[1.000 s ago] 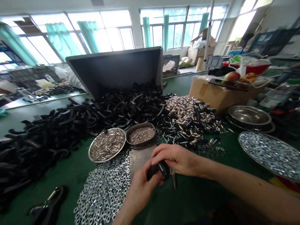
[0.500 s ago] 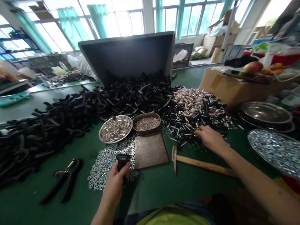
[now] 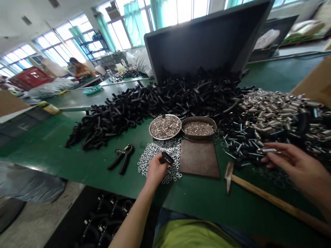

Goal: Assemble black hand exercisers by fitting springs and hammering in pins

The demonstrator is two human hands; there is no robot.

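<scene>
My left hand point(image 3: 156, 169) is closed around a black plastic handle point(image 3: 167, 158), with its broad end showing above the fingers. Under and around that hand lie many loose steel nuts point(image 3: 147, 156). My right hand point(image 3: 297, 165) pinches a small silvery metal cylinder point(image 3: 269, 150), perhaps a spring, between thumb and fingers. It hovers just in front of a heap of black-headed bolts point(image 3: 240, 148) and shiny metal springs point(image 3: 274, 106). An assembled hand grip exerciser point(image 3: 124, 156) lies to the left of the nuts.
A metal plate point(image 3: 199, 159) lies centrally, a hammer point(image 3: 266, 197) right of it. Behind are a round dish of pins point(image 3: 165, 127) and an oval tin point(image 3: 198, 128). Black handles point(image 3: 176, 96) spill from a grey bin point(image 3: 201, 44). Another person point(image 3: 81, 69) sits far left.
The view has swung left, bringing another person into sight. My right hand has come back from the heap with a metal cylinder in its fingers. My left hand still holds the black handle.
</scene>
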